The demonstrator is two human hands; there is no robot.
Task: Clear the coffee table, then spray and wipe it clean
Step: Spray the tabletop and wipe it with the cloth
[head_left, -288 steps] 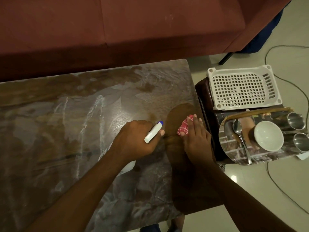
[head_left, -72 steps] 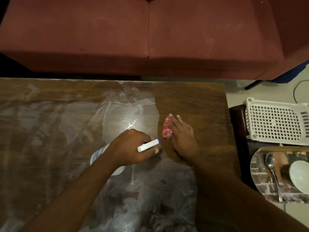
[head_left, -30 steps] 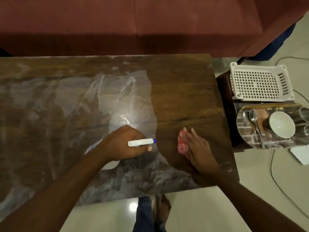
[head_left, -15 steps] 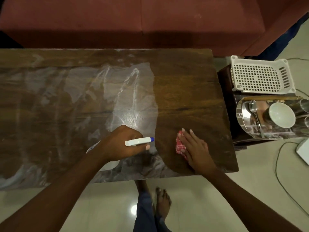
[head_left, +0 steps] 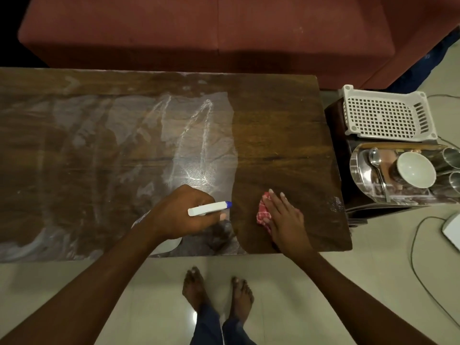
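The wooden coffee table (head_left: 278,125) fills the middle of the view; its right part is dark and wiped, while the left and middle are covered in whitish spray film. My left hand (head_left: 181,212) grips a white spray bottle (head_left: 209,208) with a blue nozzle tip pointing right, near the table's front edge. My right hand (head_left: 286,220) lies flat with straight fingers on a red checked cloth (head_left: 263,214), pressing it onto the wiped part near the front right corner. Most of the cloth is hidden under the palm.
A red sofa (head_left: 224,31) runs behind the table. To the right, a dark side stool holds a white perforated basket (head_left: 388,115) and a shiny tray (head_left: 363,180) with a spoon, white bowl and steel cups. Cables trail on the tiled floor; my bare feet (head_left: 219,292) stand in front.
My right hand with the cloth has worked from the table's middle right toward the front edge, widening the wiped dark patch. The left hand keeps the bottle in about the same place.
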